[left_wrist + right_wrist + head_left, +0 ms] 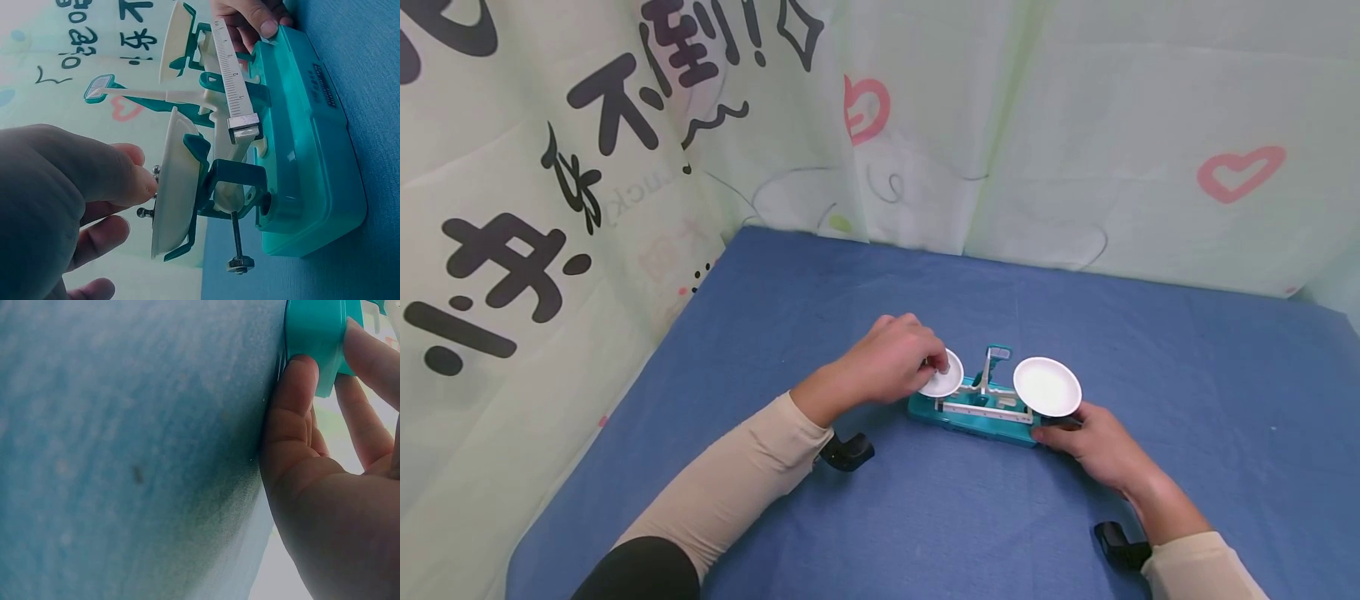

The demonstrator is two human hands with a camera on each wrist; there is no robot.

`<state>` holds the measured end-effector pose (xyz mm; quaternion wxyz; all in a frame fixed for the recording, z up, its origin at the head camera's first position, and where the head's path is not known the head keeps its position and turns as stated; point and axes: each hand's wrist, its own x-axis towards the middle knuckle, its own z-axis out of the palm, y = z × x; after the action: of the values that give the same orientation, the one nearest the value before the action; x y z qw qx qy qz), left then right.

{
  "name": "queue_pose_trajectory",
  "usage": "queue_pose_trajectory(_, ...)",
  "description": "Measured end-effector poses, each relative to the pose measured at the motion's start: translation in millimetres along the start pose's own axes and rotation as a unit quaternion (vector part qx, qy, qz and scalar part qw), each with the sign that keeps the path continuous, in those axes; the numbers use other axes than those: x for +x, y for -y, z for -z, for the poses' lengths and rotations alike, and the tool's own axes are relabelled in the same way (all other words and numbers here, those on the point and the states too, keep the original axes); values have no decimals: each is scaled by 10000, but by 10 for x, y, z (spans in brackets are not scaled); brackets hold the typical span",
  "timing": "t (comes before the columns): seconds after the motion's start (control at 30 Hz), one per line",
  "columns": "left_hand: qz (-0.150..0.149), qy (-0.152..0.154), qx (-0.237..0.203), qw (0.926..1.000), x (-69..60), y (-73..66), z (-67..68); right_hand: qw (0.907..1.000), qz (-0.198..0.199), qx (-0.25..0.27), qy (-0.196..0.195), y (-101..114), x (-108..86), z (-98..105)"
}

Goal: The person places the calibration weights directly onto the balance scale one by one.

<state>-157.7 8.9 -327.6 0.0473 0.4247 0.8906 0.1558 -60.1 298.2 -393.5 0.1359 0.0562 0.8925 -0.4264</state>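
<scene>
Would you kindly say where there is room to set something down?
Bare cloth lies behind the balance, up to the curtain, and right of the right hand. Crowded: the left pan, with the left hand and small metal weights.

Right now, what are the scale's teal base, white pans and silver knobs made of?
The base looks like glossy plastic: soft highlights, rounded edges. The white pans are probably smooth plastic, without metallic glints, but that's unsure. The silver knobs seem polished metal, glinting brightly.
</scene>
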Motion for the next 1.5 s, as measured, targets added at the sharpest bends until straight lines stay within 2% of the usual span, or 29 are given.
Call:
queue_pose_trajectory(0.27, 21, -42, 98, 9999, 3, 3, -21, 10000, 47, 13, -11, -4, 7, 4)
queue_pose_trajectory(0.57, 111, -136, 174, 9997, -31, -18, 31, 10000, 66, 14, -12, 6, 18, 10)
queue_pose_trajectory(0.73, 193, -178, -77, 9996, -83, 29, 119, 10000, 48, -7, -15, 7, 17, 11)
queue_pose_trajectory(0.97, 416, -445, -448, 9971, -196, 178, 187, 10000, -55, -48, 7, 3, 18, 13)
queue_pose_trajectory(1.17, 658, -294, -788, 9943, -309, 326, 49, 9999, -132, -35, 52, -22, 15, 2)
queue_pose_trajectory(1.3, 931, -197, -958, 9908, -385, 438, -61, 9999, -117, 4, 84, -21, 14, -2)
queue_pose_trajectory(1.5, 1175, -41, -1009, 9879, -485, 605, -174, 9999, -86, -15, 51, 0, 13, 8)
